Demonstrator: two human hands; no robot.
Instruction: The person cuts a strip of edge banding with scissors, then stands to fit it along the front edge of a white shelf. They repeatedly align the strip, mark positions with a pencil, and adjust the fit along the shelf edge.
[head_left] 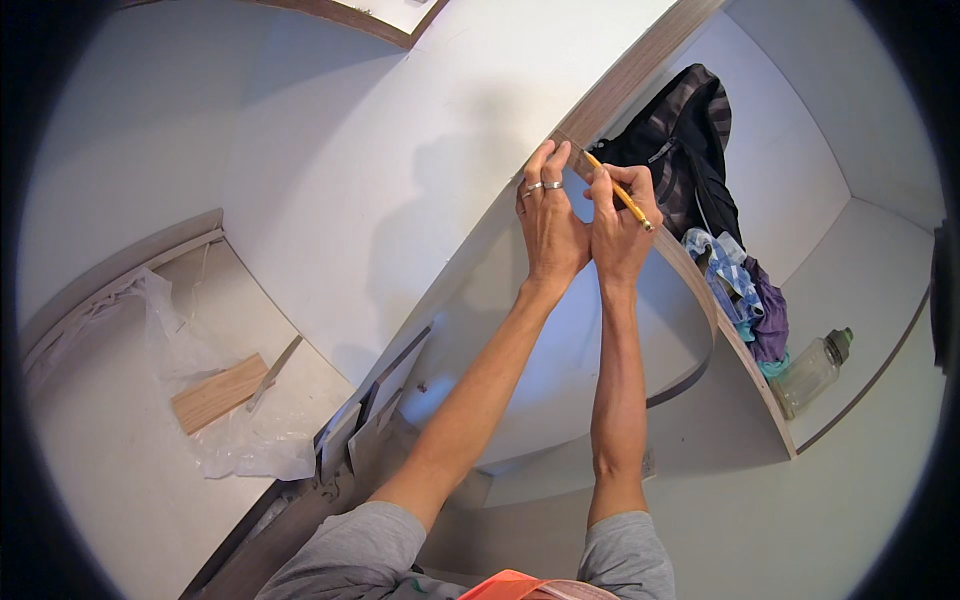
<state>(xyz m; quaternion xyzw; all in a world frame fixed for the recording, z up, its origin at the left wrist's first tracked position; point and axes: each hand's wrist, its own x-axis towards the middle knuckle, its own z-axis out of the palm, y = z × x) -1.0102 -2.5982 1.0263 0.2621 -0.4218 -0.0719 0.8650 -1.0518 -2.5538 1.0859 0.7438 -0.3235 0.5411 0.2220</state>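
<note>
My left hand (552, 225), with rings on two fingers, is stretched against a wood-grain panel edge (607, 92). Its fingertips rest on that edge, and whether a thin piece lies beneath them cannot be made out. Close beside it, my right hand (622, 245) is closed around a yellow pencil (632, 207). The pencil slants, its tip at the panel edge just right of the left fingertips and its other end toward me. Both wrists nearly touch.
Right of the panel edge, a dark backpack (690, 145), blue patterned cloth (722, 275), purple cloth (768, 312) and a clear bottle (810, 375) occupy a compartment. At left, a wooden board (220, 393) lies on clear plastic wrap (265, 455). A curved dark-edged panel (690, 378) hangs below my hands.
</note>
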